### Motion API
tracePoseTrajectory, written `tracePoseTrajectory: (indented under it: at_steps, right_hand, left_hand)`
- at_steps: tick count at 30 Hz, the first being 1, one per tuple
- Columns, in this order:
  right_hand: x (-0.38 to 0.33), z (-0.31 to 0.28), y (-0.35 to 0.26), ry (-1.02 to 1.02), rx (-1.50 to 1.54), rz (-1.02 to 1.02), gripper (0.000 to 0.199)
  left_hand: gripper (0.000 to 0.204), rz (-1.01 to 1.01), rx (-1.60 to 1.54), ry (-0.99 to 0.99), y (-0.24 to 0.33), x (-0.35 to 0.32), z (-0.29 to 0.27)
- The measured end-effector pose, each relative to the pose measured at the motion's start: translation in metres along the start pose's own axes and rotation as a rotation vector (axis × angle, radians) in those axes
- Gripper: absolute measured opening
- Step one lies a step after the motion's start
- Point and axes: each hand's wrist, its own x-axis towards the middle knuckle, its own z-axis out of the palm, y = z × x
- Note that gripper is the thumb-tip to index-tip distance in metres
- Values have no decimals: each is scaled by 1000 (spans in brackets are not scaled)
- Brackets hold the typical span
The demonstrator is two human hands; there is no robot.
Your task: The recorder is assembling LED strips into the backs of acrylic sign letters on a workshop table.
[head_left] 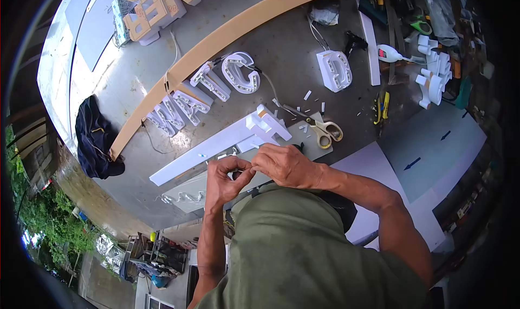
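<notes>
In front of my chest, both hands work close together with their fingertips almost touching. My left hand is closed in a pinch, thumb against forefinger. Curled over from the other side, my right hand pinches at the same spot. Whatever lies between the fingertips is too small to make out. Just beyond the hands lies a long white strip, with a white letter-shaped shell at its right end. Scissors with pale handles rest right of it. Thin white wire lies on a grey board beside my left wrist.
Letter-shaped shells lined with small lights stand along a long tan strip. Another lit-type shell is farther right. A glue bottle, yellow-handled pliers and white sheets lie right; dark cloth lies left.
</notes>
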Motion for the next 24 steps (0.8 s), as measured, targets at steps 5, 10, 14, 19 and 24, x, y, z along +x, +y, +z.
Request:
tracePoseTrajectory:
  at_steps: [5,10,14,19,24]
  right_hand:
    - [5,15,2,154,187,230,18]
    - [3,10,-5,67,674,637,17]
    - [2,2,-7,74,494,391,15]
    - [5,0,0,162,208,22,22]
    - [6,-1,6,146,72,-155,26]
  left_hand:
    - [9,388,389,258,10,5,12]
    - [17,659,643,340,15,6,21]
    - [13,501,436,310,9,1,15]
    - [5,102,64,109,6,1,2]
    - [8,29,-19,70,5,2,-2]
